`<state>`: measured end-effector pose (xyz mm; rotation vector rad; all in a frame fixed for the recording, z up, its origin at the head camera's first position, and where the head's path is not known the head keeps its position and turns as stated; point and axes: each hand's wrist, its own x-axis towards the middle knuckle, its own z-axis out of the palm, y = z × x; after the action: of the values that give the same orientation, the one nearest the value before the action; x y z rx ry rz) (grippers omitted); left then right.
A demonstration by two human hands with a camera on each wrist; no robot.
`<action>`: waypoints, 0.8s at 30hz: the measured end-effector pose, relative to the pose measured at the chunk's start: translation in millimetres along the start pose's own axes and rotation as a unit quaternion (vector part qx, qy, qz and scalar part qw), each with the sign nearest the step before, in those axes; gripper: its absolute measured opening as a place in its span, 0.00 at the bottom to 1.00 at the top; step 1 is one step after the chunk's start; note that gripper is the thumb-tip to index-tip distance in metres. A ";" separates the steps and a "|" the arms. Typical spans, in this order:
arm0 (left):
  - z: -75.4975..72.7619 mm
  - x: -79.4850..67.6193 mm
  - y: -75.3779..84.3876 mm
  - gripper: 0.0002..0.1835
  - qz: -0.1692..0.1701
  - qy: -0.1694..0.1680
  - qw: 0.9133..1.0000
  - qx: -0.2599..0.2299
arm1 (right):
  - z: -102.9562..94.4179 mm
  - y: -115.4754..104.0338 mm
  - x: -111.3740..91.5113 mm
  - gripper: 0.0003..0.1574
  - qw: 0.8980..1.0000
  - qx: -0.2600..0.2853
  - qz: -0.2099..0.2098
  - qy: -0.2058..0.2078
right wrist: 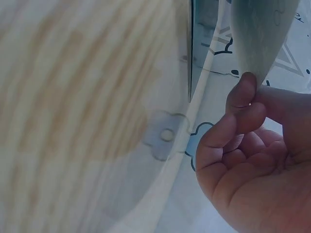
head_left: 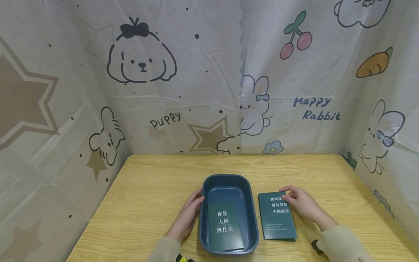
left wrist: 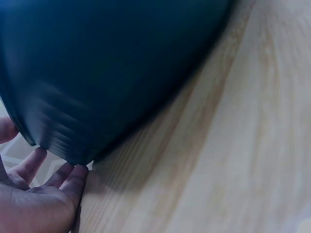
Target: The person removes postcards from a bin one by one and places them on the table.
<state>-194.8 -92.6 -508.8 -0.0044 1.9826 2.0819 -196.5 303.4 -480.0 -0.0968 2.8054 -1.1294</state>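
Observation:
A dark blue rectangular tray (head_left: 228, 177) with rounded corners stands on the table, a green card (head_left: 226, 236) with white Chinese characters lying inside it. My left hand (head_left: 190, 213) holds the tray's left side, thumb at the rim and fingertips (left wrist: 73, 182) against the outer wall. Right of the tray is another green card (head_left: 278, 222) with white characters. The thumb and forefinger of my right hand (head_left: 299, 202) pinch its upper right corner. In the right wrist view, the pinched card (right wrist: 260, 39) curves upward, apart from a thin dark edge (right wrist: 190, 58) lower down; whether that is a second card cannot be told.
The light wood table (head_left: 157, 182) is enclosed at the back and sides by a pale printed curtain (head_left: 196, 72). A small dark object (head_left: 316, 247) shows by the right sleeve. A black and yellow item (head_left: 183, 258) is at the left cuff.

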 end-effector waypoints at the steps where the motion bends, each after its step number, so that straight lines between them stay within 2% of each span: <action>1: 0.0 0.0 -0.1 0.30 0.000 0.000 1.000 0.000 | 0.3 0.1 0.3 0.20 1.000 -0.003 0.001 0.000; 11: -0.2 0.9 0.2 0.31 0.000 -0.001 1.000 -0.002 | 3.4 -1.1 2.2 0.17 0.999 -0.035 -0.009 0.006; 24: -0.1 -0.1 0.0 0.31 -0.006 0.002 1.000 -0.002 | 7.4 -7.6 3.7 0.16 0.996 -0.093 -0.001 0.014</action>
<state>-194.7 -92.6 -508.7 -0.0211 1.9761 2.0811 -199.1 292.4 -480.2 -0.1001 2.9298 -0.8737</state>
